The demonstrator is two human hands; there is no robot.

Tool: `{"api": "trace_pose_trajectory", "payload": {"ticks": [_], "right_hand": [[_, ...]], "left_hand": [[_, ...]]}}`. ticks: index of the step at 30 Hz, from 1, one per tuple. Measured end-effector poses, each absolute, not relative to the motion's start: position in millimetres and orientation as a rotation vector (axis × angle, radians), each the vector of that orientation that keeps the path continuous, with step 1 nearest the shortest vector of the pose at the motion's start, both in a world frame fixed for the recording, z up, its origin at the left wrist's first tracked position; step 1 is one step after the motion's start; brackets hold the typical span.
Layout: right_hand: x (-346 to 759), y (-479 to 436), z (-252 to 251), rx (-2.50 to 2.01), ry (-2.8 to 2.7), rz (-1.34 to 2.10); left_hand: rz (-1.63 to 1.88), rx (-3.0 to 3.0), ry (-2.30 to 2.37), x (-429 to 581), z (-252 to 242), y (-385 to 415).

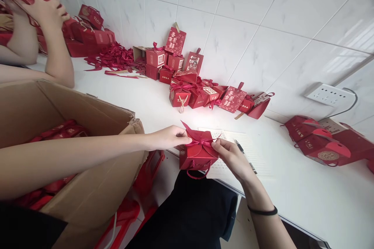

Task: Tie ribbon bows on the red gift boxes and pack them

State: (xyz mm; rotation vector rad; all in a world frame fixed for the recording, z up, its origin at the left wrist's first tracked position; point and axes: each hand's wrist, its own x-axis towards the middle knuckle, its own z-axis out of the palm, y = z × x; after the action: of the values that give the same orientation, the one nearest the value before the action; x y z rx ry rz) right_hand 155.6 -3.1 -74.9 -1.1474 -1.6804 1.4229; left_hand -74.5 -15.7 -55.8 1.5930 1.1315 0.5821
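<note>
A red gift box (200, 155) stands at the table's front edge, with a red ribbon bow (201, 142) tied across its folded top and a twisted cord handle (199, 176) hanging at its front. My left hand (171, 137) pinches the bow's left side between thumb and finger. On the opposite side, my right hand (230, 155) grips the ribbon's right part, its fingers closed at the box corner. A black band (262, 212) circles my right wrist. Partly under the box lies an open notebook (257, 159) with a pen (239, 146) on it.
A cardboard carton (96, 105) holding red packages stands at the left. Behind are several finished red boxes (198, 95), a heap of loose ribbon (117, 56) and a wall socket strip (330, 94). More red boxes (315, 140) sit right. Another person's hand (46, 9) holds red packaging upper left.
</note>
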Motion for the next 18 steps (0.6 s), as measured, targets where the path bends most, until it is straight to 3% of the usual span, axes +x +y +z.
{"api": "trace_pose_trajectory", "payload": {"ticks": [10,18], "right_hand": [[157.2,4.4,-90.0,-0.954,-1.481,1.645],[153.4,6.3,-98.5,-0.931,-1.477,1.53]], "left_hand": [[0.518,1.695,1.176,-80.1,-61.0,-7.2],[0.515,1.702,1.237,-81.9,-63.3,-1.9]]}}
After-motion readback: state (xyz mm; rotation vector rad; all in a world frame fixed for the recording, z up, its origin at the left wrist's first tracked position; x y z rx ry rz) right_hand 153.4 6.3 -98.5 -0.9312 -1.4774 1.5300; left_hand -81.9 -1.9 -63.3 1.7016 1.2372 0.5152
